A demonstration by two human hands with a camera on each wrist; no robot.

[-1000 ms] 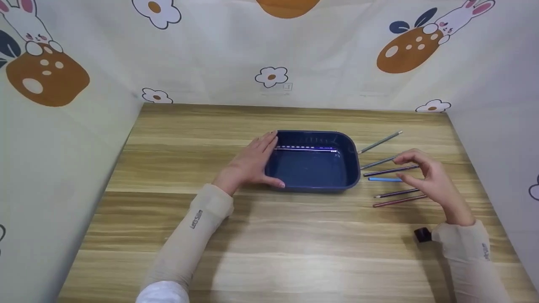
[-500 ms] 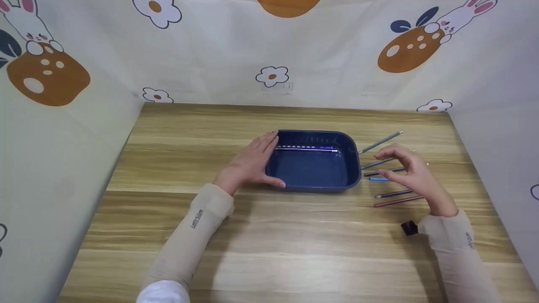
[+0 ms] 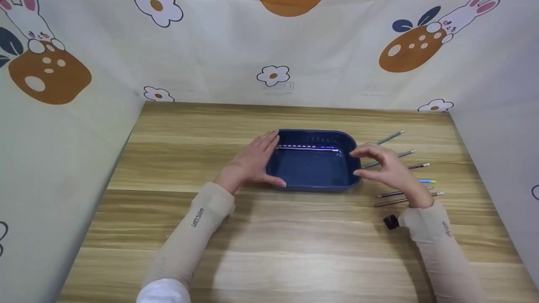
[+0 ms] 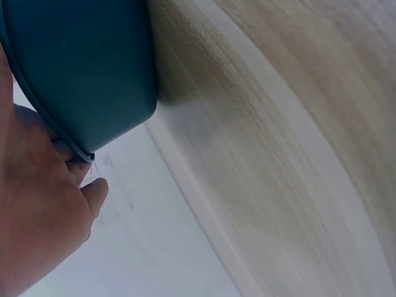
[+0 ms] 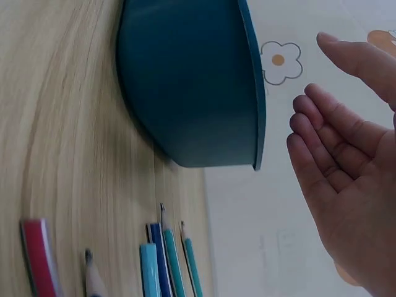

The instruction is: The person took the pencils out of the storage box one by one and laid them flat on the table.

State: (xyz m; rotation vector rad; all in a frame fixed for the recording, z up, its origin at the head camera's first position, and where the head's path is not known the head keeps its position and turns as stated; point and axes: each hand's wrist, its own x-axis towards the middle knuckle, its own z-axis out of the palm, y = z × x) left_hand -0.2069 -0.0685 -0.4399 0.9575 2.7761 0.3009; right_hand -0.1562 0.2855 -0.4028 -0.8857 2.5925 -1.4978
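A dark blue plastic bin (image 3: 316,188) sits mid-table, a long purple pencil (image 3: 307,148) lying inside along its back wall. My left hand (image 3: 248,162) holds the bin's left end, fingers toward the back corner and thumb at the front rim; in the left wrist view the fingers curl at the rim. At the right rim is my right hand (image 3: 389,170), thumb and fingers parted in a C shape. The right wrist view shows that right hand (image 5: 352,161) holding nothing, above the level of the bin (image 5: 185,80).
Several pencils fan out right of the bin, partly under my right hand: grey-green ones (image 3: 391,137), a light blue one (image 3: 428,181) and a reddish one (image 3: 387,203). A black cube (image 3: 391,221) is attached at my right sleeve. Patterned cloth walls (image 3: 219,59) enclose the table.
My right hand has moved left from over the pencils to the bin's right rim, still empty. The left hand and bin stay in place.
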